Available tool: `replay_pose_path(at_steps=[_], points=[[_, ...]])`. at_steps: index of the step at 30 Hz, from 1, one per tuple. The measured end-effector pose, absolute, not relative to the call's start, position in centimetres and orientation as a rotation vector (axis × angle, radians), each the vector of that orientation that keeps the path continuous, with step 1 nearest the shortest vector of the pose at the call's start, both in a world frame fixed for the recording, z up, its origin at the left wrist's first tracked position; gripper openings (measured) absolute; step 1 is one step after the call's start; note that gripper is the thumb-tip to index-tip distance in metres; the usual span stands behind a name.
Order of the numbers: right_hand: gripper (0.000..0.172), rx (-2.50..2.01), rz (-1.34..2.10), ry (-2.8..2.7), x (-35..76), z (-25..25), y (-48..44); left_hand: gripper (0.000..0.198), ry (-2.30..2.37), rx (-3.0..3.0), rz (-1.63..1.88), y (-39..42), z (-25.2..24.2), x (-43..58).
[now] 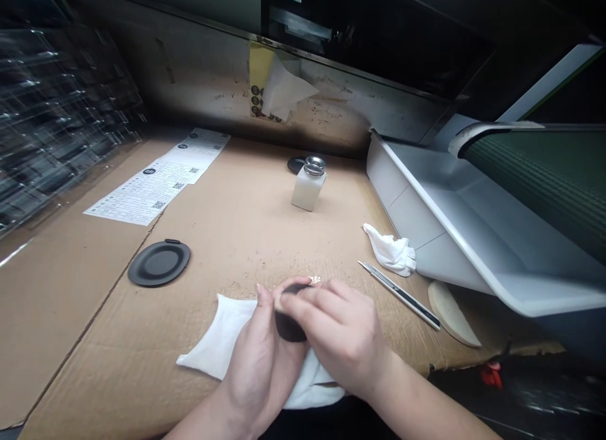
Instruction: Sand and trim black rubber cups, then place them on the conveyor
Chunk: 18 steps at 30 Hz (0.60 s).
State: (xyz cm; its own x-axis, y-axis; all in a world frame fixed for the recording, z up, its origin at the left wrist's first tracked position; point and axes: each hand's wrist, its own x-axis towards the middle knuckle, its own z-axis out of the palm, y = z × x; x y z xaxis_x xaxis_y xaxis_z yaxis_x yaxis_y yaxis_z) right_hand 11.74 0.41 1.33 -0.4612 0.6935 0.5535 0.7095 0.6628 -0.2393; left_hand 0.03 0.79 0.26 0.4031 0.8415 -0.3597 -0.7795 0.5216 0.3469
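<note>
Both my hands meet low in the middle of the head view, over a white cloth that lies on the brown cardboard. My left hand cups a small round black part from the left, fingers wrapped round it. My right hand covers the same part from the right, its fingertips pinched at the part's upper edge. Most of the part is hidden by the fingers. A flat black disc lies on the cardboard to the left, apart from my hands.
A white dispenser bottle with a metal top stands further back, a dark lid behind it. A crumpled white cloth and a utility knife lie right. A white tray and green conveyor sit right; printed label sheets and stacked clear trays sit left.
</note>
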Motion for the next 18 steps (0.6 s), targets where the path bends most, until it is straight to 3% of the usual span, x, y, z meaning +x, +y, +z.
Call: replay_pose_path(at_steps=[5, 12, 18], points=[[0.023, -1.184, -0.013, -2.077, 10.9, 1.3, 0.9, 0.041, 0.518, 0.125, 1.035, 0.8, 0.2, 0.1], [0.023, -1.100, 0.165, -2.347, 14.1, 2.3, -1.9, 0.046, 0.587, 0.176, 1.027, 0.7, 0.2, 0.2], [0.023, -1.281, 0.215, -2.093, 14.8, 3.0, -0.5, 0.043, 0.613, 0.191, 1.043, 0.6, 0.5, 0.3]])
